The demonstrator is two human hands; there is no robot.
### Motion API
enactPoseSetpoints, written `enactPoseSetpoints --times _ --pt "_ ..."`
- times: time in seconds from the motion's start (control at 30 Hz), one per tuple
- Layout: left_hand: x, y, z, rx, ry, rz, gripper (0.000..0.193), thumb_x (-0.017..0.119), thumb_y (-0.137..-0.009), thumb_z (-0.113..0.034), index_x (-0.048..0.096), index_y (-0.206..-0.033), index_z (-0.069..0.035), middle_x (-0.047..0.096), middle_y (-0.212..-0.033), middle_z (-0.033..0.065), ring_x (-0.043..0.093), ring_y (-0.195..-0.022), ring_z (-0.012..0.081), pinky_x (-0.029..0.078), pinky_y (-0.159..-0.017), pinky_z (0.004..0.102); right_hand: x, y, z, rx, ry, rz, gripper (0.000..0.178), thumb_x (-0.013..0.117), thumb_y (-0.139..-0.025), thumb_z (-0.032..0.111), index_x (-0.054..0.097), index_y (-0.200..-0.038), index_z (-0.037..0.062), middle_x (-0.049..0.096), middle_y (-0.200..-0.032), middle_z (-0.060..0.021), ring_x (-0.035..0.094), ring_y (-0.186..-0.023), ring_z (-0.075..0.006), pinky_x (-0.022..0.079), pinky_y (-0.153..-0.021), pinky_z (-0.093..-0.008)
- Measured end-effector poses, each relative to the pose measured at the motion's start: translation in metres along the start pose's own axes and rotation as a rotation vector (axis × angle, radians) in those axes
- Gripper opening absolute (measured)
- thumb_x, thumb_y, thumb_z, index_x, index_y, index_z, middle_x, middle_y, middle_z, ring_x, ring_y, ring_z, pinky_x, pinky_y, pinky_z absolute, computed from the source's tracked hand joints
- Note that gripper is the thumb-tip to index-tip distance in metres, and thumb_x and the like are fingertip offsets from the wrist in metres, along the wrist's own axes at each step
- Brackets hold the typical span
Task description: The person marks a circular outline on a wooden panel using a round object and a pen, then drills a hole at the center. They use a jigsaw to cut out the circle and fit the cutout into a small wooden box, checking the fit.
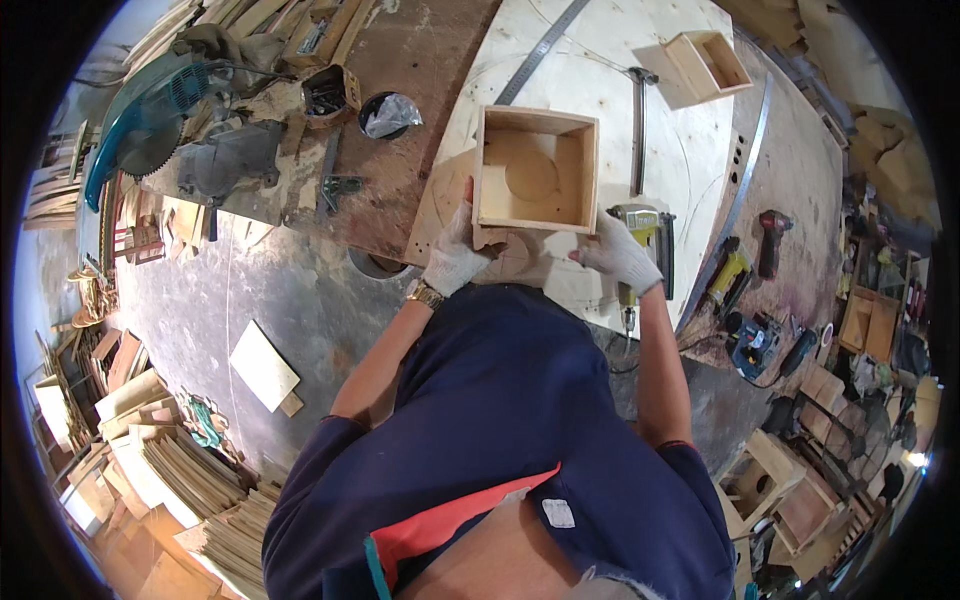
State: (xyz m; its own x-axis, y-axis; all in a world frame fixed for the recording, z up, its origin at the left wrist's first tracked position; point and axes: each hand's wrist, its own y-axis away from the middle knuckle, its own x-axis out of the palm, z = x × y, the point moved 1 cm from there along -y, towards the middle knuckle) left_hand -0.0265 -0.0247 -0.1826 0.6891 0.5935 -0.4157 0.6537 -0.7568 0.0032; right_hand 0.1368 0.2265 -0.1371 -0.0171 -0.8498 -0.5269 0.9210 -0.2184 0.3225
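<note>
An open-topped wooden box (540, 120), its bottom marked by a round shape, is held up between my two gloved hands over the pale plywood sheet (450, 185). My left hand (455, 250), in a white glove, grips the near left corner with the fingers partly under it. At the near right corner, my right hand (622, 254) closes on the box too. Right beside that hand lies a yellow-green nail gun (648, 235) with a hose fitting. Farther back on the sheet are a bar clamp (639, 130) and a smaller wooden box (708, 66).
A metal ruler (542, 52) lies across the sheet. On the right stand a red drill (772, 240), another yellow-green tool (728, 275) and a blue jigsaw (757, 345). A mitre saw (150, 145) sits at far left. Stacked boards (185, 470) fill the lower left floor.
</note>
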Motion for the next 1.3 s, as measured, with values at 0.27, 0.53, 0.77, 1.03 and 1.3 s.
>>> enactPoseSetpoints --times 0.27,0.53,0.77,1.03,1.3 --pt "0.010 0.011 -0.019 -0.200 -0.182 -0.118 0.092 0.085 -0.083 -0.025 0.035 -0.158 -0.005 0.074 -0.116 0.0218 0.074 -0.098 0.0336 0.059 -0.081 0.0380 -0.007 -0.015 -0.012 0.076 0.104 -0.062 0.034 0.072 -0.086 0.007 0.063 -0.118 0.0026 0.072 -0.082 -0.0223 0.073 -0.077 -0.0380 0.057 -0.072 -0.0462" --pt "0.007 0.002 -0.002 -0.040 -0.338 -0.159 0.070 0.083 -0.087 -0.021 0.051 -0.147 -0.007 0.077 -0.092 0.0136 0.076 -0.073 0.0270 0.060 -0.067 0.0358 -0.005 -0.010 -0.005 0.107 0.015 -0.074 0.030 0.067 -0.084 -0.001 0.064 -0.113 0.0002 0.074 -0.084 -0.0127 0.074 -0.077 -0.0224 0.061 -0.071 -0.0367" --pt "0.001 -0.005 0.016 -0.102 0.002 -0.102 0.068 0.082 -0.088 -0.021 0.052 -0.147 -0.003 0.077 -0.113 0.0167 0.077 -0.097 0.0232 0.061 -0.081 0.0368 -0.001 -0.013 -0.010 0.111 -0.005 -0.123 0.036 0.066 -0.083 -0.006 0.067 -0.118 -0.0010 0.076 -0.089 -0.0096 0.074 -0.080 -0.0145 0.064 -0.072 -0.0337" --pt "-0.008 -0.006 0.014 -0.142 -0.024 0.008 0.070 0.082 -0.088 -0.013 0.050 -0.149 0.000 0.073 -0.126 0.0152 0.072 -0.111 0.0189 0.059 -0.092 0.0368 0.004 -0.010 -0.018 0.101 -0.143 -0.144 0.037 0.074 -0.089 0.002 0.068 -0.124 -0.0014 0.076 -0.088 -0.0089 0.073 -0.078 -0.0127 0.063 -0.070 -0.0322" --pt "-0.002 0.000 0.036 -0.209 0.218 0.037 0.073 0.078 -0.091 -0.015 0.044 -0.154 -0.003 0.059 -0.146 0.0146 0.063 -0.127 0.0256 0.055 -0.104 0.0382 0.008 -0.013 -0.020 0.093 0.012 -0.180 0.033 0.075 -0.086 0.011 0.070 -0.118 0.0056 0.073 -0.077 -0.0175 0.074 -0.070 -0.0295 0.058 -0.066 -0.0405"
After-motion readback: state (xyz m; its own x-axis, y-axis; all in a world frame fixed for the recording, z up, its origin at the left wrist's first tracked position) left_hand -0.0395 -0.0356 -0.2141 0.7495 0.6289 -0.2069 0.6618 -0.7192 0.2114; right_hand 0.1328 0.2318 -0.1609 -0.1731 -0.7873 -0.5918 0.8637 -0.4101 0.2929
